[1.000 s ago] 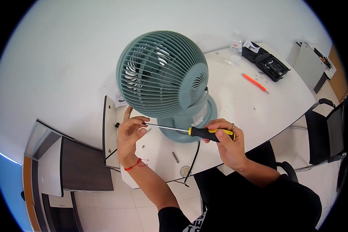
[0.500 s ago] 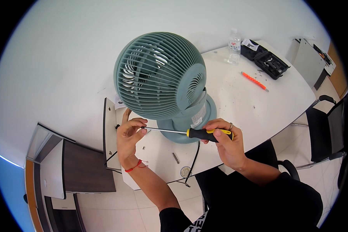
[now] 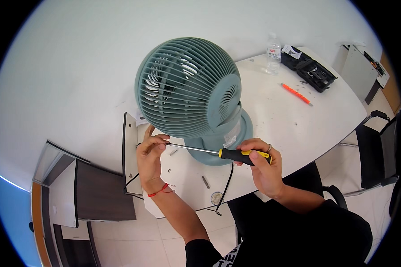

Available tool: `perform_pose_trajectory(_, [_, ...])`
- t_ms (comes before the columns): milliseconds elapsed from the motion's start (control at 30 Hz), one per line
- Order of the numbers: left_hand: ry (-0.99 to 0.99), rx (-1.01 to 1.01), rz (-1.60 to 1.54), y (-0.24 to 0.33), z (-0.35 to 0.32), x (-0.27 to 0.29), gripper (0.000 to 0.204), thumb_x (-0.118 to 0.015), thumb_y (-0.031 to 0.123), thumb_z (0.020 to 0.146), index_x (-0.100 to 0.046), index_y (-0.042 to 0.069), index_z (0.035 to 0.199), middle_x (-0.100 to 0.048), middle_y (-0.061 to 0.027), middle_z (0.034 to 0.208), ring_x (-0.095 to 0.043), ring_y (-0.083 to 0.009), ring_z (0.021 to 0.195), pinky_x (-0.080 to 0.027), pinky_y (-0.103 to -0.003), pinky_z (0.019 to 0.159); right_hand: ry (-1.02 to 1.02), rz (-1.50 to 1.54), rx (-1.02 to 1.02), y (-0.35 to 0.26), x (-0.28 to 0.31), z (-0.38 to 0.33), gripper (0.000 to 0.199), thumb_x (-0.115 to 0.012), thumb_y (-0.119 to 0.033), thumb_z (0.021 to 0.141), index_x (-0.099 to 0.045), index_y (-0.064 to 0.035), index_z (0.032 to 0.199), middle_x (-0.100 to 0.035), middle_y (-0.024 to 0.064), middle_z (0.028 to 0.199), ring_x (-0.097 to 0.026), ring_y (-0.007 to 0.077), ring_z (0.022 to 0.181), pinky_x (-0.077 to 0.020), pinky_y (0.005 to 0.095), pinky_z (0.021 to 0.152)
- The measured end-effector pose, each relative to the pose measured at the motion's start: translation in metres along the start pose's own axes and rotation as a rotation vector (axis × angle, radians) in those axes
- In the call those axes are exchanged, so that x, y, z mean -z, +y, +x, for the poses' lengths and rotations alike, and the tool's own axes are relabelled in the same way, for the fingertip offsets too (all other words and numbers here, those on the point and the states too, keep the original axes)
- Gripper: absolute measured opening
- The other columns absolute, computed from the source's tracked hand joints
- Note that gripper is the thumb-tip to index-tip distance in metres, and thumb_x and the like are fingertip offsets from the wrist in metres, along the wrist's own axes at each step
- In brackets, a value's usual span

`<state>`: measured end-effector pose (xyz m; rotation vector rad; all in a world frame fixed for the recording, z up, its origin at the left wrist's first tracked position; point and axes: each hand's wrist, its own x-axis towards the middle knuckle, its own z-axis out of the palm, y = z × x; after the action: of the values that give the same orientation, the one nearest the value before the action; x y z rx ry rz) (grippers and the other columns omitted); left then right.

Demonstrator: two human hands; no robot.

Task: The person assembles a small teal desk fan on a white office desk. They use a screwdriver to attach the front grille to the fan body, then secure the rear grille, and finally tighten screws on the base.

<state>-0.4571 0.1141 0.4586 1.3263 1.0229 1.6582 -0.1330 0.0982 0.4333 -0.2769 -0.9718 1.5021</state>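
My right hand (image 3: 266, 167) grips the black and yellow handle of a screwdriver (image 3: 196, 149), its steel shaft pointing left. Around the dark tip at the shaft's far end, the thumb and fingers of my left hand (image 3: 151, 155) are pinched together; whether a small part sits there too is hidden. Just beyond both hands stands a grey-green fan (image 3: 189, 89) with a round slatted cage, on a round base (image 3: 247, 129). The screwdriver passes in front of the base.
On the white table (image 3: 272, 115) lie an orange twisted rod (image 3: 297, 94), an open black tool case (image 3: 316, 74), a small metal bar (image 3: 205, 182) and a round tin (image 3: 216, 198). A clear bottle (image 3: 273, 54) stands behind. A black cord (image 3: 227, 184) crosses the near edge; chairs (image 3: 375, 151) stand right.
The whole view has shifted slightly, so everything sits a little further right. Both hands keep their hold, with the screwdriver at nearly the same angle.
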Motion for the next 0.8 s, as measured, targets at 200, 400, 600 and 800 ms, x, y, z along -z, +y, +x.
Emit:
perform_pose_trajectory(200, [0.126, 0.09, -0.384, -0.002, 0.003, -0.01, 0.02, -0.071, 0.015, 0.084, -0.071, 0.0, 0.098, -0.051, -0.0148, 0.146, -0.056, -0.0257, 0.122, -0.048, -0.039, 0.094, -0.071, -0.179, 0.055, 0.005, -0.001, -0.006, 0.019, -0.066, -0.004, 0.098, -0.068, 0.0012, 0.116, -0.063, 0.0131, 0.122, -0.065, 0.0168, 0.097, -0.053, 0.0285, 0.087])
perform_pose_trajectory(400, [0.328, 0.2, -0.646, -0.004, 0.008, -0.031, 0.012, -0.072, 0.022, 0.087, -0.072, 0.011, 0.083, -0.067, -0.0015, 0.11, -0.057, -0.018, 0.105, -0.046, -0.034, 0.093, -0.116, -0.426, 0.121, 0.003, -0.008, -0.006, 0.02, -0.068, -0.004, 0.094, -0.071, -0.0007, 0.113, -0.06, 0.0135, 0.122, -0.062, 0.0202, 0.113, -0.0484, 0.0308, 0.098])
perform_pose_trajectory(600, [0.372, 0.217, -0.735, -0.006, 0.009, -0.042, 0.013, -0.069, 0.025, 0.09, -0.072, 0.013, 0.092, -0.068, 0.0036, 0.112, -0.053, -0.0177, 0.115, -0.04, -0.034, 0.103, -0.161, -0.51, 0.183, 0.006, -0.012, 0.001, 0.024, -0.07, 0.001, 0.091, -0.072, -0.0026, 0.115, -0.06, 0.0103, 0.125, -0.061, 0.0175, 0.11, -0.0495, 0.028, 0.093])
perform_pose_trajectory(800, [0.377, 0.239, -0.772, -0.008, 0.007, -0.045, 0.012, -0.07, 0.025, 0.091, -0.073, 0.014, 0.088, -0.069, 0.0062, 0.107, -0.053, -0.015, 0.115, -0.039, -0.032, 0.103, -0.199, -0.55, 0.223, 0.012, -0.013, 0.005, 0.024, -0.07, 0.004, 0.089, -0.074, -0.0039, 0.111, -0.06, 0.0088, 0.124, -0.061, 0.0177, 0.11, -0.0503, 0.0286, 0.092])
